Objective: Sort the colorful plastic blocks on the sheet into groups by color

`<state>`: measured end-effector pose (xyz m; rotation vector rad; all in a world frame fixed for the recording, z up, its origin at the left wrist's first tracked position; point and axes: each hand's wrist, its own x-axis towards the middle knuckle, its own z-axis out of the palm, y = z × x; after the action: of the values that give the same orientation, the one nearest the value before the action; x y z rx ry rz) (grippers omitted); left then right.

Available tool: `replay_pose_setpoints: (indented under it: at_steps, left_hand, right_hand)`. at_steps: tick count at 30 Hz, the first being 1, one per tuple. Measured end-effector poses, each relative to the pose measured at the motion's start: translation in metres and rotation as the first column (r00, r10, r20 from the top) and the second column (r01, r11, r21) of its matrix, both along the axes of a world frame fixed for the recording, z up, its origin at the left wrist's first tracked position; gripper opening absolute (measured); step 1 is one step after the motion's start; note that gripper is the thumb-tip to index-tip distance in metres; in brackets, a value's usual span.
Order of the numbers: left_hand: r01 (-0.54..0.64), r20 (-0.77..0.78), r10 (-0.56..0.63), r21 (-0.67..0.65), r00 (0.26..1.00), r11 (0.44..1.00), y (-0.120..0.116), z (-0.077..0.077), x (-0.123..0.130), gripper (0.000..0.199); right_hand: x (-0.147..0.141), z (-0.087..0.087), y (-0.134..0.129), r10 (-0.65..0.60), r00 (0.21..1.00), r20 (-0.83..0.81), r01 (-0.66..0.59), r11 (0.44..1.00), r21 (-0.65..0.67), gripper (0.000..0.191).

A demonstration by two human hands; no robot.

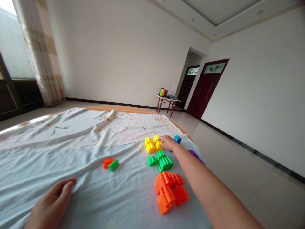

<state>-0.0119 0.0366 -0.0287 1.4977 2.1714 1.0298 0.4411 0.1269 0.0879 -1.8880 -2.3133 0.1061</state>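
My right hand (167, 142) reaches across to the far right of the cloth. Its fingertips are bent against the right side of a cluster of yellow ridged plastic blocks (150, 147). Just nearer lie green blocks (165, 163) of the same kind, one of them a little apart on the left. A pile of orange blocks (166, 179) sits closest to me, beside my right forearm. My left hand (51, 202) rests low at the left, thumb and forefinger together, with nothing visible between them. Beyond it, an orange block (107, 163) and a green block (113, 165) lie side by side.
Blue blocks (177, 139) and purple blocks (194, 154) lie near the table's right edge, partly behind my right arm. The wrinkled cloth (95, 194) covers the round table. Across the floor stands a small table (177, 100) with bags on it.
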Motion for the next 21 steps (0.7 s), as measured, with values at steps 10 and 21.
replay_pose_setpoints:
  at_steps: [10,21]
  left_hand:
    - [0.006,0.108,0.007,-0.121,0.994,0.993,-0.006,0.018,0.009,0.047]
    - [-0.013,0.139,0.027,-0.097,0.990,0.995,-0.015,0.034,0.024,0.041]
  right_hand:
    - [-0.002,0.005,-0.008,-0.015,0.999,-0.038,0.018,0.998,0.056,0.042]
    - [-0.091,0.058,-0.031,0.310,0.938,-0.158,-0.267,0.933,0.241,0.037]
